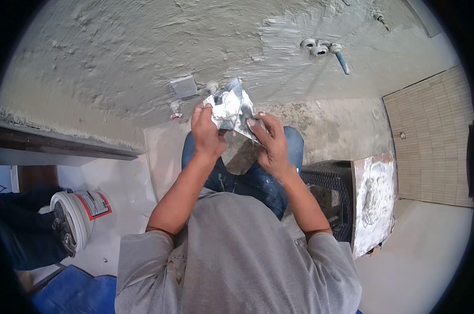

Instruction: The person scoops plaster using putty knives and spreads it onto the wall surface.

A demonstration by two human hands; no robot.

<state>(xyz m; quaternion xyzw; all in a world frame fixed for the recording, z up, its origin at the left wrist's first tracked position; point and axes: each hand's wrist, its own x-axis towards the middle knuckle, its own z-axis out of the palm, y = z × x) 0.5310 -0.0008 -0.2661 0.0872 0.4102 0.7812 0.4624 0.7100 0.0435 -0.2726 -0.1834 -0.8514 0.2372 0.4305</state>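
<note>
In front of my knees, my left hand (206,132) is closed around the edge of a flat metal scraper (225,121) smeared with white plaster. A second scraper (246,109), also coated in white, is pinched in my right hand (271,140). The two blades meet at an angle, touching or overlapping, with a lump of wet plaster (229,103) on the left one. Their handles, if any, are hidden by my fingers. Just beyond the blades rises the wall (158,47), rough grey with fresh white streaks.
A white square box (184,86) and a blue pipe stub (343,63) stick out of the wall. To my right, a plaster-covered board (374,201) stands by a black plastic crate (326,180). At left, another person's dark-clothed legs (17,230) are beside a white bucket (82,214).
</note>
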